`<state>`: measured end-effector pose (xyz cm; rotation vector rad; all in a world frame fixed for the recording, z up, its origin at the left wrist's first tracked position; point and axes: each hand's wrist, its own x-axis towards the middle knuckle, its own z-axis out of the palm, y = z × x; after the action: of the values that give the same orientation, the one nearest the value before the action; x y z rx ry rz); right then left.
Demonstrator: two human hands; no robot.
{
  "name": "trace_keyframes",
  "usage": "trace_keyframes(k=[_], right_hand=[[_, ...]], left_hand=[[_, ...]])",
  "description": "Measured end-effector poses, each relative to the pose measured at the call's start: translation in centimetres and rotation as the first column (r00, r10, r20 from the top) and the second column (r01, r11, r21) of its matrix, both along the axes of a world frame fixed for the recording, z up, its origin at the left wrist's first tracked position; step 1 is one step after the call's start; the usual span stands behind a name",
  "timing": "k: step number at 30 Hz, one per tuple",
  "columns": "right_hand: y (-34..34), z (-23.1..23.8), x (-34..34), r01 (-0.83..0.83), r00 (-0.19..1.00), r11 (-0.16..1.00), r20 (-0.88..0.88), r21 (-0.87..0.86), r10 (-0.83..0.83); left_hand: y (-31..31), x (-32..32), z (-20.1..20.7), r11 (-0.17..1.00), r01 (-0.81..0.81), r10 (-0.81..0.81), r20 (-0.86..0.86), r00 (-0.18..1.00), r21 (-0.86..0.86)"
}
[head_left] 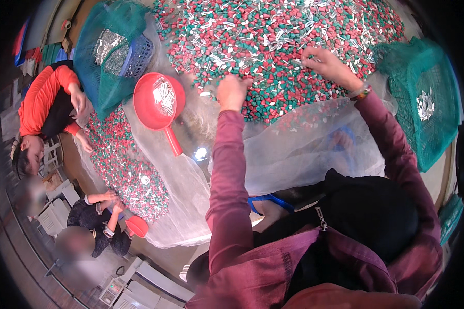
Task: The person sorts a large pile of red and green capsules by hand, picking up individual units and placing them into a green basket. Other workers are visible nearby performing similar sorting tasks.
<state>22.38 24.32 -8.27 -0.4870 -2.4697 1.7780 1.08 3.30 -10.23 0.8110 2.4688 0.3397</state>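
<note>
A broad heap of red and green pieces [294, 95] is spread across the upper middle of the frame. Over its lower edge the left hand [232, 92] is held with the fingers curled in, tips turned to the right; whether anything is pinched there cannot be told. The right hand [325, 64] is placed higher and farther right, its thumb and fingertips drawn close together and pointed left; a small piece may be held, but the view is too coarse to be sure.

Pale slender strips [164, 96] are strewn through the heap, their long axes laid in mixed directions. More are bunched inside a red scoop [145, 110] left of the left hand, whose handle is pointed downward and slightly right.

The heap is bordered below by a translucent sheet [304, 149], where open room is left between the two forearms. On the right, the space is bounded by a green net [428, 149] with strips inside; at upper left, by a blue basket [139, 55] draped in green netting [90, 77].
</note>
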Motion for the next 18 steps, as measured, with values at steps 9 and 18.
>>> trace_keyframes(k=[9, 18], right_hand=[[0.1, 2.5, 1.6, -0.378, 0.905, 0.141, -0.397, -0.915, -0.151], [-1.3, 0.1, 0.2, 0.060, 0.946, -0.264, 0.139, -0.963, -0.293]], left_hand=[[-3.3, -1.0, 3.1, 0.663, -0.679, -0.127, 0.941, 0.314, 0.316], [-1.2, 0.3, 3.2, 0.693, -0.601, -0.063, 0.864, 0.500, 0.398]])
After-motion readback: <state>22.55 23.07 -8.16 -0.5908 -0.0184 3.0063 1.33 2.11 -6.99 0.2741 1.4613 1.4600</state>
